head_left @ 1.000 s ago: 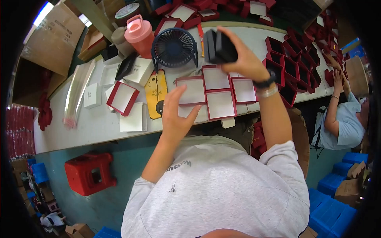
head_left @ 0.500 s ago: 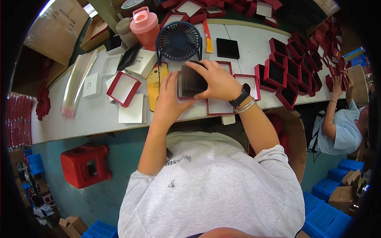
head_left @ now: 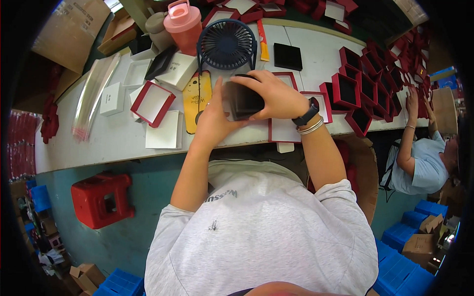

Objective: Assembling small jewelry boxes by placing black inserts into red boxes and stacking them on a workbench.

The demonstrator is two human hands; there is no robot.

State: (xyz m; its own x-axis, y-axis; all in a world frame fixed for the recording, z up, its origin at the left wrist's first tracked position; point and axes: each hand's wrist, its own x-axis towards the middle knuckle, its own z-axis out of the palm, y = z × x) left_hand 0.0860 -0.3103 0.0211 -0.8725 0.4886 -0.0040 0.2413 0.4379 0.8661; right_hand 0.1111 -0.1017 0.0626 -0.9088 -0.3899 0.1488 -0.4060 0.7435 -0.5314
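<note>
My right hand (head_left: 285, 98) grips a black square pad (head_left: 248, 100), fingers over its far edge and thumb beneath its near edge. The pad is tilted and its left side is smeared by motion. My left hand (head_left: 212, 118) is at the pad's left, fingers stretched upward and apart from the thumb, which points under the pad. Whether this hand touches the pad I cannot tell. Just right of the pad lie open red-rimmed white box parts (head_left: 283, 129), partly covered by my right hand and wrist. Another black square pad (head_left: 288, 56) lies flat farther back.
A dark blue fan (head_left: 227, 44) and a pink jug (head_left: 182, 27) stand behind my hands. At left are a yellow pouch-like item (head_left: 193, 106), a red-rimmed box part (head_left: 154, 104) and white boxes (head_left: 112, 99). Several red boxes with black inserts (head_left: 364, 89) cluster at right, near a co-worker (head_left: 419, 153).
The view has shifted slightly. The black pad stays in my right hand, and its tilt has changed a little. The red box edge seen beneath it before no longer shows.
</note>
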